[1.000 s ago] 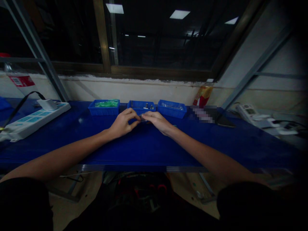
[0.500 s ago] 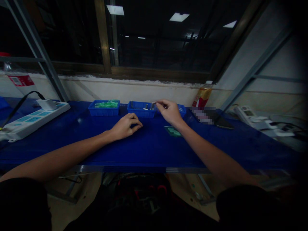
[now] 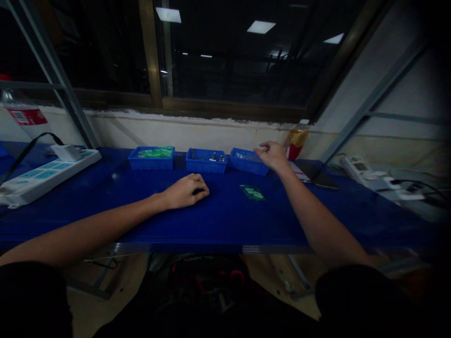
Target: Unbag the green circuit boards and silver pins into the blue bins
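Note:
My left hand (image 3: pixel 186 191) rests on the blue tabletop (image 3: pixel 197 220), its thumb and fingertips brought together; whatever lies between them, if anything, is too small to see. Over the right end of the right blue bin (image 3: pixel 248 165) is my right hand (image 3: pixel 274 155), with bent fingers and the thumb slightly apart. Clear plastic (image 3: pixel 241 156) shows inside that bin. The middle blue bin (image 3: pixel 205 166) contains a few small metal parts (image 3: pixel 213 157). A small clear packet of pale pieces (image 3: pixel 252 192) lies flat between my hands, nearer the right forearm.
A left blue bin (image 3: pixel 151 163) contains green plastic packets (image 3: pixel 155 152). At far left are a white power strip (image 3: pixel 49 178) and a bottle (image 3: pixel 26 117). A dark flat device (image 3: pixel 326 180) and a red-and-gold package (image 3: pixel 295 143) sit at right, before another power strip (image 3: pixel 384 180).
My right hand has moved right, from the middle bin to the right bin's far end, uncovering the packet on the table. The left hand has dropped slightly and curled more.

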`<state>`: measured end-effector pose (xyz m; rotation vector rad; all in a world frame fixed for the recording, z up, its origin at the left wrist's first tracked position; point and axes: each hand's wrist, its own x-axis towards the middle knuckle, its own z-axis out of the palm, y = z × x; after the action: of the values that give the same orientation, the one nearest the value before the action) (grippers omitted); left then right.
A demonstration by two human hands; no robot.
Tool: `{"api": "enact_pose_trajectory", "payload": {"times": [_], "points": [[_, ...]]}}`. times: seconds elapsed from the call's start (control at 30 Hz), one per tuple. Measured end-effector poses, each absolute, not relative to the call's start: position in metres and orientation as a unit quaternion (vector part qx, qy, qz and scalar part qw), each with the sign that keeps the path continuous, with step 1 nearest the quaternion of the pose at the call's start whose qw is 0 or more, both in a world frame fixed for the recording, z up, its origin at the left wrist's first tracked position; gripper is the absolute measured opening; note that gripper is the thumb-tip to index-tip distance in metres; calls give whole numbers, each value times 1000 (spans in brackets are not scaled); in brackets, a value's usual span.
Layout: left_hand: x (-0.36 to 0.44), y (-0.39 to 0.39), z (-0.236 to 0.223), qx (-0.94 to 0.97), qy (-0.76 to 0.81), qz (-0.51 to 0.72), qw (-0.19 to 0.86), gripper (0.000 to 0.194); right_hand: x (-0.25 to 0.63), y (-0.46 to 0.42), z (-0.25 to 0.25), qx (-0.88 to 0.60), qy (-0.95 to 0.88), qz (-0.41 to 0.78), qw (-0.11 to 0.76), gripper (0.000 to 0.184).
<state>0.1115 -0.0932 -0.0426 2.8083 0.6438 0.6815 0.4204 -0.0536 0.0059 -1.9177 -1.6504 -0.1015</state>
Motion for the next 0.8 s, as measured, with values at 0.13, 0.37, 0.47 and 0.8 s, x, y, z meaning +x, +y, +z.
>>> {"api": "enact_pose_trajectory", "payload": {"times": [0.13, 0.37, 0.47, 0.8], "points": [[112, -93, -44, 947, 208, 225, 95, 19, 417, -71, 15, -698, -689, 89, 175, 29], [111, -94, -42, 948, 215, 212, 97, 20, 388, -77, -2, -622, -741, 253, -3, 40], [111, -94, -42, 949, 216, 206, 95, 20, 379, -74, -5, -595, -759, 263, 14, 30], [112, -95, -41, 950, 227, 199, 78, 22, 340, -94, -2, -457, -824, 308, 136, 19]]}}
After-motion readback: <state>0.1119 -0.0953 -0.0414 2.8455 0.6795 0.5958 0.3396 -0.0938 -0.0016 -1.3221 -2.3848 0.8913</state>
